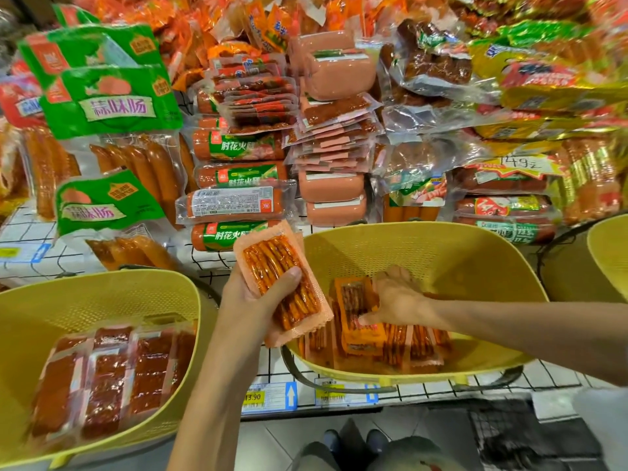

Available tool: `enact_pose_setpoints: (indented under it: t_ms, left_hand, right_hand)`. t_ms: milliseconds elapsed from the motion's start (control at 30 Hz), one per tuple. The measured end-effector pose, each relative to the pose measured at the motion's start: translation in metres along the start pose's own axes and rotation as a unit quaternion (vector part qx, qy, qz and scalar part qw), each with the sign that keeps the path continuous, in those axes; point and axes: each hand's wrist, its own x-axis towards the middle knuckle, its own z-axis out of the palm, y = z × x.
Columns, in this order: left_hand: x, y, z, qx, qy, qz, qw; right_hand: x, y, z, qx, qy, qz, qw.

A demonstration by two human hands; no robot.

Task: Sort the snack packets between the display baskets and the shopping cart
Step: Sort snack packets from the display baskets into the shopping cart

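In the head view, the left hand (258, 295) comes up from the bottom centre of the frame and grasps a strip packet (283, 283), a clear-fronted pack of orange-red strips with a pale pink border. The thumb lies across the front of the pack and the fingers curl behind it. The pack is tilted and held in the air just over the left rim of the middle basket (418, 232), a yellow perforated tub in the centre right of the frame.

The right hand (399, 300) reaches in from the right edge, down inside the middle basket. Its fingers close on an orange packet (360, 321), which stands on edge. The hand is somewhat blurred, so the exact finger placement is unclear. More packs of the same strips (421, 345) lie along the bottom of this basket, under and beside the orange packet.

In the lower left sits the left basket (102, 294), also yellow, holding rows of dark red packets (112, 375) laid flat. A third basket (610, 253) shows partly at the right edge.

Both main baskets rest on a white shelf with a black grid pattern (272, 365). Price tags (268, 397) are fixed along its front edge. Behind the baskets, across the upper frame, are stacked sausages (238, 147), green bags (112, 100) at upper left, and pink blocks of meat (334, 73).

At the lower right a dark wire cart (509, 436) is visible, blurred. Shoes (353, 440) show at bottom centre.
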Motion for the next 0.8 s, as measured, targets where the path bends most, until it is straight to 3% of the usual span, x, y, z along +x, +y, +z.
enact_pose_setpoints:
  t_ms: [100,400,467,567,667,800]
  left_hand:
    - [-0.001,0.000,0.001,-0.004,0.008,0.001,1.000]
    - [-0.006,0.003,0.001,-0.017,0.028,-0.003,0.999]
    - [-0.008,0.002,-0.001,-0.023,0.030,-0.004,0.999]
    - [-0.012,0.004,-0.005,-0.020,0.030,-0.005,0.999]
    - [-0.014,0.008,-0.006,-0.008,0.027,-0.005,1.000]
    - [-0.016,0.012,0.002,0.008,-0.017,-0.003,1.000]
  right_hand:
    - [0.001,-0.001,0.010,0.013,0.048,-0.011,0.999]
    - [0.002,-0.012,0.016,0.203,-0.029,0.011,0.979]
    - [-0.004,-0.010,0.000,0.274,-0.053,-0.014,0.960]
    - [-0.031,-0.005,-0.040,0.364,-0.023,-0.095,0.926]
    - [-0.060,-0.003,-0.069,0.464,-0.025,-0.158,0.872]
    - [-0.086,-0.006,-0.082,0.522,-0.004,-0.210,0.827]
